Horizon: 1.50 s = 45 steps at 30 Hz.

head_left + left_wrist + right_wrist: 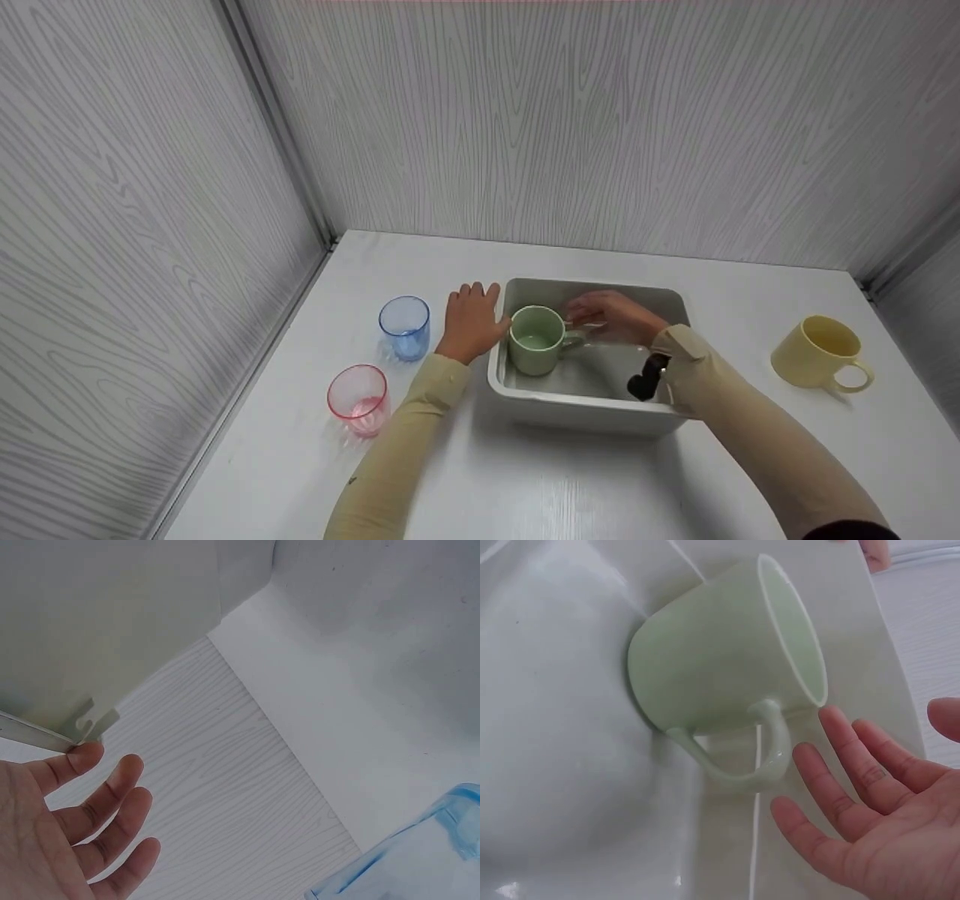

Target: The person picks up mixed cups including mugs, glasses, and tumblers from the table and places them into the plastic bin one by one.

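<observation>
The left hand (471, 322) is released, fingers spread, its thumb at the left rim of the tub (585, 414). The right hand (616, 315) is released, fingers loosely extended beside the green mug's handle (780, 746). The green mug (535, 354) stands upright in the tub's left end. Outside, left: blue glass (406, 330), pink glass (360, 397). Right: yellow mug (806, 356).

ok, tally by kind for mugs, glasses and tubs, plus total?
Mugs: 2 (green mug, yellow mug)
Glasses: 2 (blue glass, pink glass)
Tubs: 1 (gray tub)
Total: 5
</observation>
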Tool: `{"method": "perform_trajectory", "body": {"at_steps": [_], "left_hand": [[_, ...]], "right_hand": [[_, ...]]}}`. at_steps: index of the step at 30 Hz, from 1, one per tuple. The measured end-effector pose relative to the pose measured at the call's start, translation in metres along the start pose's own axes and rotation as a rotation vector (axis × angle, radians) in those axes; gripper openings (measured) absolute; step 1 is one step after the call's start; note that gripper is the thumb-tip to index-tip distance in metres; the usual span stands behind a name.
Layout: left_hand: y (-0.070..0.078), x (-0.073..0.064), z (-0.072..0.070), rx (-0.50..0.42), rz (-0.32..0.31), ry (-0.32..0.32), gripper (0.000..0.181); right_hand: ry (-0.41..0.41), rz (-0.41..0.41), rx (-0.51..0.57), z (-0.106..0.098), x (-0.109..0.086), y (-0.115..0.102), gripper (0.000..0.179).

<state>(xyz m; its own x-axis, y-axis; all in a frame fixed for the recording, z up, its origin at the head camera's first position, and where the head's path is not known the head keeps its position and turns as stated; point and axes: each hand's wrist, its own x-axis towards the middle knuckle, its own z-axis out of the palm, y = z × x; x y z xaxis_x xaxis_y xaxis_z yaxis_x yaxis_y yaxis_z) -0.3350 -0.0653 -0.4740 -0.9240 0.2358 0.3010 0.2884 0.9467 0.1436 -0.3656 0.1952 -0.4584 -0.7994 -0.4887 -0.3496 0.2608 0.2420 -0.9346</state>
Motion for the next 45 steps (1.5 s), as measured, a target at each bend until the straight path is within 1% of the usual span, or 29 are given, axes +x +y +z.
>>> {"method": "perform_trajectory", "body": {"at_steps": [3, 7, 11, 15, 19, 23, 27, 31, 35, 39, 42, 45], "left_hand": [[0.001, 0.0, -0.001, 0.002, -0.006, -0.011, 0.046], [0.001, -0.001, -0.001, 0.005, -0.005, -0.004, 0.047], [0.0, -0.001, -0.001, 0.007, -0.002, 0.001, 0.047], [0.0, -0.001, 0.0, 0.007, -0.011, -0.026, 0.048], [0.0, -0.001, 0.0, 0.003, -0.012, -0.025, 0.047], [0.0, -0.002, -0.002, 0.004, -0.003, -0.012, 0.047], [0.001, -0.003, -0.003, 0.013, 0.0, -0.02, 0.048], [0.0, -0.002, -0.003, 0.012, -0.002, -0.024, 0.048], [0.0, -0.002, -0.002, 0.005, -0.003, -0.014, 0.048], [0.0, -0.002, -0.002, 0.002, 0.0, -0.002, 0.048], [0.0, -0.002, -0.002, 0.003, -0.004, -0.008, 0.049], [0.001, -0.002, -0.002, 0.003, -0.007, -0.016, 0.049]], "right_hand": [[0.008, -0.016, -0.048, -0.001, -0.002, -0.005, 0.046], [0.015, -0.065, -0.116, -0.003, -0.006, -0.013, 0.047], [0.009, -0.083, -0.095, -0.003, -0.011, -0.02, 0.046], [0.01, -0.099, -0.076, -0.004, -0.017, -0.026, 0.045], [0.016, -0.122, -0.044, -0.005, -0.024, -0.031, 0.042], [0.004, -0.181, -0.036, -0.009, -0.034, -0.036, 0.034], [0.008, -0.246, -0.026, -0.015, -0.044, -0.039, 0.028], [0.014, -0.3, -0.009, -0.02, -0.053, -0.043, 0.028], [0.009, -0.345, 0.015, -0.024, -0.061, -0.045, 0.027], [-0.008, -0.409, 0.048, -0.03, -0.07, -0.046, 0.026], [-0.016, -0.451, 0.06, -0.035, -0.077, -0.045, 0.026], [-0.001, -0.472, 0.051, -0.04, -0.084, -0.045, 0.027]]}}
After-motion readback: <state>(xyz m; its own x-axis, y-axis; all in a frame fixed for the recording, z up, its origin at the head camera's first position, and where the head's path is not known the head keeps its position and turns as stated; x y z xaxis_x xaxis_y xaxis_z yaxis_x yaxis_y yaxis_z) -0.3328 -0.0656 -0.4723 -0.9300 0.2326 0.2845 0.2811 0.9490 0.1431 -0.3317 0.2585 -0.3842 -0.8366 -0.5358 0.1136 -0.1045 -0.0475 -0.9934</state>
